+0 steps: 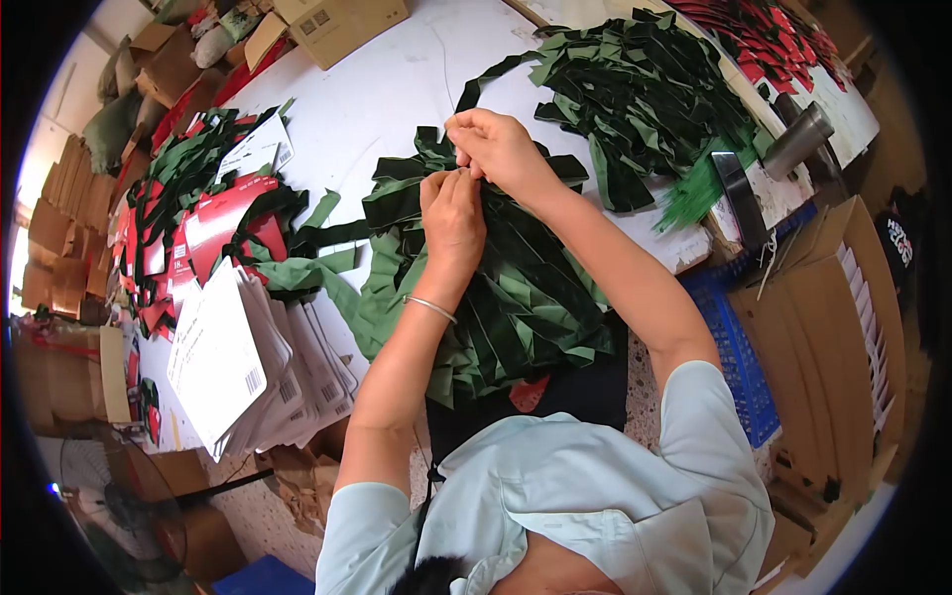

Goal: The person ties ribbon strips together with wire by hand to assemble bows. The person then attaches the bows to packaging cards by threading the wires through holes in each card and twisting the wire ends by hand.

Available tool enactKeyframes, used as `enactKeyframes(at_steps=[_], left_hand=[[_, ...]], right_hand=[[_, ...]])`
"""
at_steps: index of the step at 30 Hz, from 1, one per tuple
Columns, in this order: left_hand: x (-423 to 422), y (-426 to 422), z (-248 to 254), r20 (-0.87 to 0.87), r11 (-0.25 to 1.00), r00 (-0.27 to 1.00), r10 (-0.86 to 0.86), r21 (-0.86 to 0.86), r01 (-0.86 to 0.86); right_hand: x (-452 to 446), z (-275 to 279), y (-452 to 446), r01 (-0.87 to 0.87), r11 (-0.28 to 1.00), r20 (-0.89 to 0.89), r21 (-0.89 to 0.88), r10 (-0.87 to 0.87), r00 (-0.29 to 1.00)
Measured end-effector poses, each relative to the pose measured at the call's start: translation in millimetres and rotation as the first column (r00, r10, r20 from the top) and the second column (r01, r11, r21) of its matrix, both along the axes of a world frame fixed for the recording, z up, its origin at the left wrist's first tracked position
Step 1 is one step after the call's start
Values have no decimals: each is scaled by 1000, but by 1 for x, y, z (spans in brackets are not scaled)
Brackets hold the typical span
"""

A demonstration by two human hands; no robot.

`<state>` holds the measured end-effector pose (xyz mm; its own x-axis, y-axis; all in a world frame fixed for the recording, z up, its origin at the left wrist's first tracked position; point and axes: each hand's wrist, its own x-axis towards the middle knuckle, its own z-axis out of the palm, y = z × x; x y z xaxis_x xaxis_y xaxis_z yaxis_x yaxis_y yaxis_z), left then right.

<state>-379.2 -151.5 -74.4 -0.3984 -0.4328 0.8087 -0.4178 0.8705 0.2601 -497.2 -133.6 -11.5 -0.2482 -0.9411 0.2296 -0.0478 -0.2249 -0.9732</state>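
My left hand [453, 218] and my right hand [501, 154] meet fingertip to fingertip above a heap of dark green velvety ribbon strips [516, 297]. Both are closed in a pinch. Whatever sits between the fingers is too small and too covered to make out. Under and around the fingers, ribbon pieces [397, 188] fan out, some showing a lighter green underside. The heap hangs over the near table edge toward my lap. A thin dark thread or wire [446, 74] runs across the white table beyond my hands.
Another green ribbon pile [635, 99] lies at the back right, beside thin green strands [699, 193] and a metal cylinder [798, 139]. Left are stacked white cards [223, 357] and red printed cards [223, 233] with ribbons. A cardboard box [342, 30] stands behind; a blue crate [734, 347] sits right.
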Motion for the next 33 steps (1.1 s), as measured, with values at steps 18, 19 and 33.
enactKeyframes(at_steps=[18,19,33], left_hand=[[5,-3,-3,-36,992,994,-102,75,104],[12,0,3,-65,987,986,-151,49,154],[299,101,77,333,703,641,692,-105,-704]], right_hand=[[11,5,-2,59,978,-143,-199,-88,986],[13,5,1,64,975,-122,-214,-92,988],[13,11,31,46,976,-28,-211,-53,998]])
